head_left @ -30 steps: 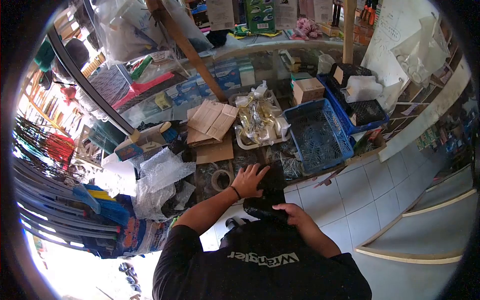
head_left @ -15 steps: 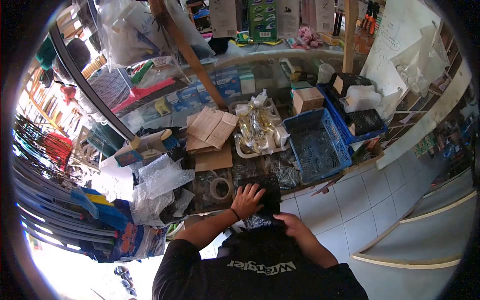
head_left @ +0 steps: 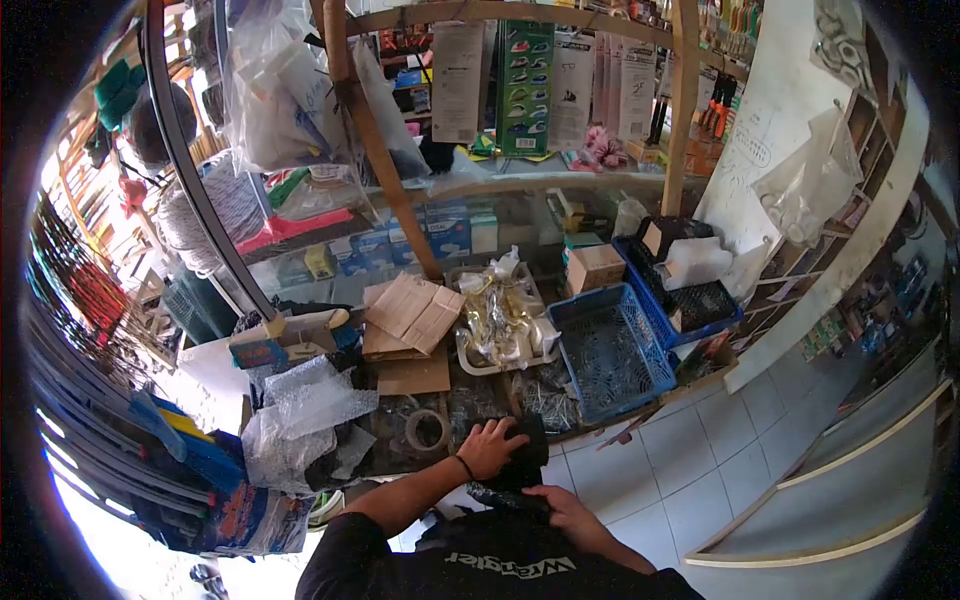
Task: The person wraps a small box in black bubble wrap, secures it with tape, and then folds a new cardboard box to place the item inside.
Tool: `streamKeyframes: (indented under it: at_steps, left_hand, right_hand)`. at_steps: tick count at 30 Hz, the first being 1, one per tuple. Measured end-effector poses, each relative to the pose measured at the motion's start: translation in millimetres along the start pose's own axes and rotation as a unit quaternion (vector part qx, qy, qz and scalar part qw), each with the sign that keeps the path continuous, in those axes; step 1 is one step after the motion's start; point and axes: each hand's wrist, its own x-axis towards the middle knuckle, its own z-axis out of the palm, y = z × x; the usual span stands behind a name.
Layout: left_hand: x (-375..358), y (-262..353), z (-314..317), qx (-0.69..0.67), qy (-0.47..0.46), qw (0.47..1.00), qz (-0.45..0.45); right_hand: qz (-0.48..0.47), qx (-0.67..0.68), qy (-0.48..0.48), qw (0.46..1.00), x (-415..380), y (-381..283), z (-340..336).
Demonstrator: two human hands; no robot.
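Observation:
A black wrapped bundle (head_left: pixel 528 452) is at the counter's front edge, close to my body. My left hand (head_left: pixel 487 448), with a dark band at the wrist, lies over its left side, fingers bent onto it. At its lower right, my right hand (head_left: pixel 565 505) pinches loose black plastic (head_left: pixel 505 497) between thumb and fingers. What is inside the bundle is hidden. Left of my left hand lies a roll of tape (head_left: pixel 427 431). Beyond my hands stands a white tray (head_left: pixel 483 368) with plastic-wrapped pieces.
Right of the tray stands a blue basket (head_left: pixel 612 350), with a second blue basket (head_left: pixel 690 330) and a small box (head_left: pixel 595 269) behind. Flattened cardboard (head_left: pixel 415 313) and bubble wrap (head_left: pixel 312 405) lie to the left. A wooden post (head_left: pixel 385 165) slants above the counter.
The view has tilted upward, so the counter sits lower in the frame. The bundle now looks more compact and tilted, with both hands still on it.

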Motion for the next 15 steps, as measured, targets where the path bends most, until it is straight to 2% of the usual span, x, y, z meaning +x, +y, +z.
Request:
streamKeyframes:
  at_steps: [1, 2, 4, 5, 7, 8, 11, 13, 15]
  left_hand:
    - [2.0, -2.0, 0.7, 0.007, -0.027, 1.0, -0.004]
    - [4.8, -5.3, 0.0, 0.016, -0.053, 0.998, -0.007]
    - [12.5, -12.5, -3.2, -0.02, -0.089, 0.996, -0.011]
    - [14.3, -14.4, -3.8, -0.039, -0.108, 0.993, -0.012]
    - [16.2, -18.1, -4.8, -0.017, -0.083, 0.996, 0.009]
    - [17.7, -19.9, -4.6, -0.005, -0.07, 0.997, 0.019]
    - [22.2, -24.0, 9.1, 0.011, -0.108, 0.994, 0.009]
    - [23.5, -28.4, 16.5, -0.025, -0.134, 0.991, 0.007]
    - [22.8, -28.6, 15.6, -0.039, -0.145, 0.989, 0.004]
  right_hand:
    - [-0.091, -0.063, 0.003, 0.994, -9.8, 0.5, 4.1]
    - [-0.223, -0.185, -0.017, 0.957, -54.4, -26.8, 55.8]
    - [-0.213, -0.173, -0.01, 0.962, -59.6, -35.3, 65.8]
    - [-0.068, -0.037, 0.02, 0.997, -28.6, -19.1, 31.7]
    - [0.076, 0.09, 0.045, 0.992, -22.5, -27.6, 34.7]
    - [0.074, 0.081, 0.042, 0.993, -26.0, -29.6, 34.0]
    - [0.038, 0.053, 0.03, 0.997, -28.3, -32.1, 36.8]
    - [0.005, 0.004, -0.022, 1.0, -24.9, -26.1, 25.6]
    - [-0.098, -0.094, -0.058, 0.989, -41.2, -32.9, 38.8]
